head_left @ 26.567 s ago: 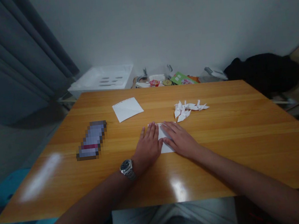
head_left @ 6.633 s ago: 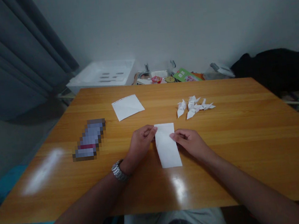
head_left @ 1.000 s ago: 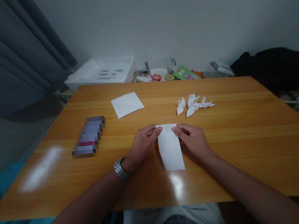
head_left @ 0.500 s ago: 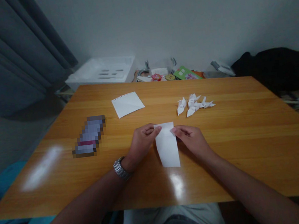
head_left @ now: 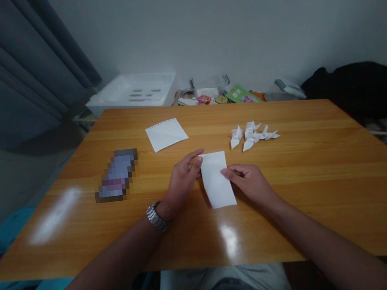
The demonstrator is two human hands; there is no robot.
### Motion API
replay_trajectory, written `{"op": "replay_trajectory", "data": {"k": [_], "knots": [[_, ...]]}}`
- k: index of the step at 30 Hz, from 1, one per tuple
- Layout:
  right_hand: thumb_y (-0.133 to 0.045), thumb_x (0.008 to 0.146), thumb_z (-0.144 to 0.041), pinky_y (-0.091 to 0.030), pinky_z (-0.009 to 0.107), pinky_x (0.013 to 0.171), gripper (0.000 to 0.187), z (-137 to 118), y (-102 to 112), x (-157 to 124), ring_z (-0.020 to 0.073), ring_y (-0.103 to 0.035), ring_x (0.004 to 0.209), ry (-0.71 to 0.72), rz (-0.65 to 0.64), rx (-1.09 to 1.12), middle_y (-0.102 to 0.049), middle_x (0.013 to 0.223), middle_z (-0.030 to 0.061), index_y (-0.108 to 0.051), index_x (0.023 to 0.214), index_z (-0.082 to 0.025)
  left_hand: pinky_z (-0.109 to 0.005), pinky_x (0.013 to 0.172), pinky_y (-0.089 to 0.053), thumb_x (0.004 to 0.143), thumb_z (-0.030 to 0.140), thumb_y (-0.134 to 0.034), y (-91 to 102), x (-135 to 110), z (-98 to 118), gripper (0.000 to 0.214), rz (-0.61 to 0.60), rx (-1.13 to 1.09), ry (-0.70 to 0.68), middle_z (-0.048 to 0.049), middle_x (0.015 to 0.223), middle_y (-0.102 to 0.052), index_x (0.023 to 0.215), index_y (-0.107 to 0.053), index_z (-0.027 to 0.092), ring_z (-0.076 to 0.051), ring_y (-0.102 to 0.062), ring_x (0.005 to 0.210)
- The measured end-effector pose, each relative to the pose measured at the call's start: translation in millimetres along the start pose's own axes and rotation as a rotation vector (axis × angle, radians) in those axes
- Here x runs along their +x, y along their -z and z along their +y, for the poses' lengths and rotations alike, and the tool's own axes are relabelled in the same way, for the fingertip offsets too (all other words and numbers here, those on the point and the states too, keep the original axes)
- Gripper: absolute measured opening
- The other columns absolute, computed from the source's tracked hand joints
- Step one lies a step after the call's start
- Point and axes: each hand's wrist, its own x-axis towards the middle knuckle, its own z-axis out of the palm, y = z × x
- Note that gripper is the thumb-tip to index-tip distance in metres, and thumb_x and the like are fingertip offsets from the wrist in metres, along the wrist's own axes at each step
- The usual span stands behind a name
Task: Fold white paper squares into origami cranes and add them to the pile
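Note:
A folded white paper strip (head_left: pixel 217 179) lies on the wooden table (head_left: pixel 309 178) in front of me. My left hand (head_left: pixel 183 178), with a metal watch on its wrist, rests against the strip's left edge with its fingers stretched out along it. My right hand (head_left: pixel 248 180) pinches the strip's right edge between thumb and forefinger, the other fingers curled. A small heap of folded white paper cranes (head_left: pixel 252 136) sits beyond my right hand. A loose white sheet with a perforated edge (head_left: pixel 166 134) lies beyond my left hand.
A blurred-out oblong object (head_left: pixel 116 174) lies at the left of the table. Behind the table stand a white plastic tray (head_left: pixel 133 93), small packets and a green booklet (head_left: pixel 240 95), and dark clothing (head_left: pixel 354 87). A grey curtain (head_left: pixel 14 77) hangs at the left.
The strip has shifted slightly away from me and tilted. My left fingers have straightened out from a pinch to lie along its left edge. My right hand keeps its pinch.

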Motion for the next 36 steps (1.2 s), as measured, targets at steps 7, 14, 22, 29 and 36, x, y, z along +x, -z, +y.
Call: {"op": "replay_trajectory", "data": {"k": [7,14,22,29,36], "knots": [[-0.067,0.088,-0.054,-0.045,0.026,0.061,0.04,-1,8,5,0.0165,-0.057,0.065,0.01,0.147,0.003,-0.068,0.071,0.0015,-0.075,0.078,-0.016,-0.031,0.075,-0.061,0.087,0.06,-0.068,-1.0,-1,-9,0.048,-0.213,0.09,0.113,-0.01,0.095,-0.077,0.095,-0.073,0.013,-0.02,-0.074,0.083],[-0.067,0.089,-0.052,-0.044,0.026,0.061,0.038,2,10,7,0.0162,-0.058,0.065,0.019,0.175,-0.001,-0.068,0.072,0.0016,-0.075,0.079,-0.016,-0.029,0.068,-0.059,0.088,0.054,-0.07,-1.2,-4,-16,0.042,-0.283,0.103,0.143,-0.0098,0.092,-0.078,0.096,-0.076,0.013,-0.019,-0.073,0.074],[-0.066,0.089,-0.052,-0.045,0.026,0.061,0.038,0,10,7,0.0172,-0.059,0.066,0.037,0.188,-0.013,-0.068,0.071,0.0019,-0.075,0.077,-0.017,-0.028,0.07,-0.059,0.089,0.054,-0.069,-1.8,-4,-14,0.041,-0.269,0.1,0.136,-0.0092,0.093,-0.079,0.096,-0.077,0.014,-0.018,-0.072,0.076],[-0.068,0.088,-0.054,-0.048,0.028,0.063,0.039,2,12,8,0.0185,-0.061,0.068,0.026,0.228,0.039,-0.07,0.075,0.0031,-0.075,0.079,-0.017,-0.026,0.066,-0.055,0.089,0.056,-0.067,-1.4,-7,-10,0.043,-0.328,0.205,0.107,-0.0064,0.085,-0.077,0.094,-0.077,0.015,-0.017,-0.07,0.071],[-0.067,0.088,-0.054,-0.049,0.028,0.064,0.039,0,13,8,0.018,-0.061,0.068,0.023,0.214,0.055,-0.07,0.075,0.0029,-0.076,0.081,-0.017,-0.025,0.065,-0.053,0.088,0.055,-0.068,0.0,-7,-10,0.042,-0.319,0.221,0.125,-0.0064,0.082,-0.076,0.088,-0.077,0.014,-0.017,-0.069,0.07]]}}
